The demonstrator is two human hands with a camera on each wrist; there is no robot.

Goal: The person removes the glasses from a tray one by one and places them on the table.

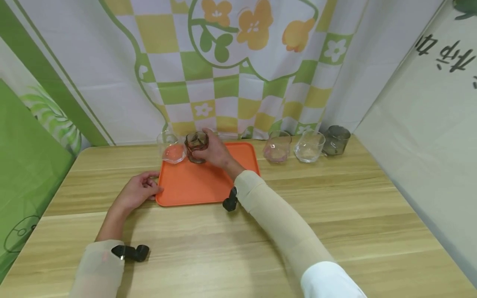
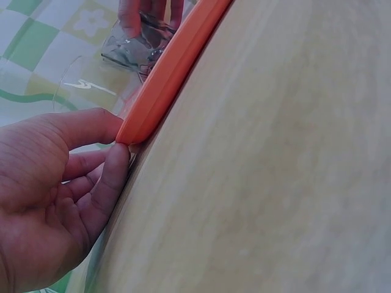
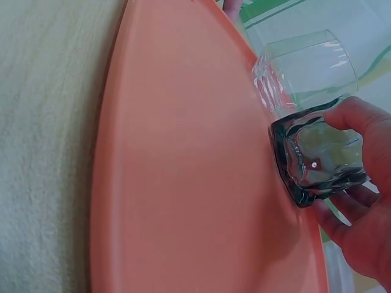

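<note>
My right hand (image 1: 215, 150) grips a smoky dark drinking glass (image 1: 196, 145) over the back of the orange tray (image 1: 197, 188). Fingers and thumb lie on opposite sides of this glass in the right wrist view; whether its base (image 3: 290, 168) touches the tray I cannot tell. Beside it, a clear glass (image 1: 172, 151) stands upright at the tray's back left corner. At the tray's left side, my left hand (image 1: 138, 191) pinches the rim between thumb and index finger, as the left wrist view shows up close (image 2: 149, 101).
Right of the tray, a pinkish glass (image 1: 277, 147), another clear glass (image 1: 309, 146) and a dark grey glass (image 1: 336, 140) stand in a row along the back of the wooden table (image 1: 298, 215). A patterned curtain (image 1: 238, 91) hangs right behind them.
</note>
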